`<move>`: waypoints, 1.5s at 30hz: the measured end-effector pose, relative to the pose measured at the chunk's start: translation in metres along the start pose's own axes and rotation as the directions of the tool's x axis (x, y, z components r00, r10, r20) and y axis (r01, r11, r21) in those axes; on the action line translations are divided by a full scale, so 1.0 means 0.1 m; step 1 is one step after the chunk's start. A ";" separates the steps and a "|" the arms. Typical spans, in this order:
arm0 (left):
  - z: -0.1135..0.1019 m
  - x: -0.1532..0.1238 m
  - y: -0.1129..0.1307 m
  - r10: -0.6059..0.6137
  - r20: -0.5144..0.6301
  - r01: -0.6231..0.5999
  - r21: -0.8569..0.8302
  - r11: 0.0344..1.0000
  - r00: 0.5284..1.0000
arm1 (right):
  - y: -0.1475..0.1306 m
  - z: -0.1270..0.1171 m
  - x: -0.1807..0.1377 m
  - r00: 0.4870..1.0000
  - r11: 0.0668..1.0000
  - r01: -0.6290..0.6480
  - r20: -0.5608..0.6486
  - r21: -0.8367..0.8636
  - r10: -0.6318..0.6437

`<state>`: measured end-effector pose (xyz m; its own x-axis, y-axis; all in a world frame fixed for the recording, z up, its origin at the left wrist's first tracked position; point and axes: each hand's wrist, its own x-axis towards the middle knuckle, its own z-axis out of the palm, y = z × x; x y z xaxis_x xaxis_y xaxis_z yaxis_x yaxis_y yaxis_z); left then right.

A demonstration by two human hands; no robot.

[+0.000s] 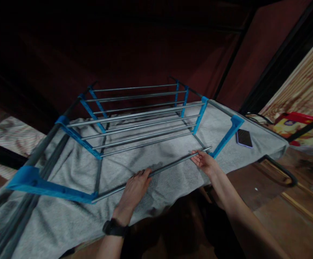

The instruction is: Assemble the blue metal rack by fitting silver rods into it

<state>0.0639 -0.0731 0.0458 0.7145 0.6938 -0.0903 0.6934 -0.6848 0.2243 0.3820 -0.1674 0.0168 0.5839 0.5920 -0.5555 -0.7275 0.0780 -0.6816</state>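
Note:
A grey metal rod [169, 166] runs slantwise along the near side of a rack built from rods and blue plastic brackets. My left hand [136, 187], with a dark band on the wrist, wraps round the rod left of its middle. Close to the rod's right end, my right hand [202, 162] holds it with the fingers underneath. The rod's left end meets the foot of the left blue bracket [54, 189]. Its right end lies by the lower end of the right blue bracket [226, 136]; whether it is seated there I cannot tell.
Under the rack spreads a grey cloth [172, 187] over a raised surface. A phone [244, 138] lies on it at the right. Several loose rods [24, 212] rest at the left edge. A dark red panel [134, 54] stands behind, and a red and yellow package [299, 127] sits far right.

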 end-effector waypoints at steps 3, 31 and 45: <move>0.00 -0.03 0.02 0.020 -0.010 -0.020 -0.003 1.000 1.000 | 0.01 -0.03 0.02 1.000 1.000 -0.008 0.006 -0.010 0.008; 0.00 -0.06 0.07 0.051 -0.062 -0.052 -0.011 0.999 0.997 | -0.01 -0.10 0.08 0.999 0.997 -0.017 -0.044 -0.074 0.013; 0.00 -0.05 0.05 0.052 -0.047 -0.053 -0.020 0.998 0.998 | 0.00 -0.07 0.05 0.998 0.996 -0.021 -0.056 -0.085 0.016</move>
<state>0.0641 -0.0802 0.0473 0.7444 0.6669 -0.0323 0.6523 -0.7162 0.2482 0.3879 -0.1700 0.0109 0.5915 0.5471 -0.5923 -0.7065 -0.0024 -0.7077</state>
